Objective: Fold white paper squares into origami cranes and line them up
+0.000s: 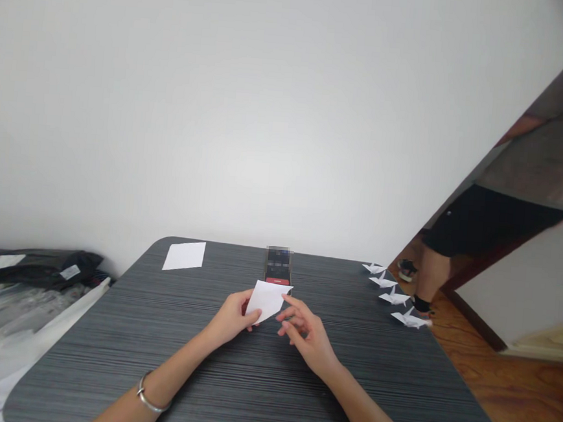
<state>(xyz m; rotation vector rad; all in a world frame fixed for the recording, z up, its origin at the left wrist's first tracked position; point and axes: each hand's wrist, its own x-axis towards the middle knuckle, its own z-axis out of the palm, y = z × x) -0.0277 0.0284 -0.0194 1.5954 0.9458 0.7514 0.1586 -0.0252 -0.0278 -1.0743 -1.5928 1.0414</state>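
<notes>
A folded white paper (265, 299), roughly triangular, is held just above the dark striped table (163, 358). My left hand (232, 316) pinches its lower left edge between thumb and fingers. My right hand (304, 330) touches the paper's right corner with its fingertips, the fingers loosely curled. A silver bangle is on my left wrist.
A phone (277, 268) lies behind the paper. A flat white sheet (185, 255) lies at the far left of the table. Several folded paper cranes (393, 298) line the right edge. A person's legs (438, 262) stand beyond the right side. Dark bags (28, 262) lie left.
</notes>
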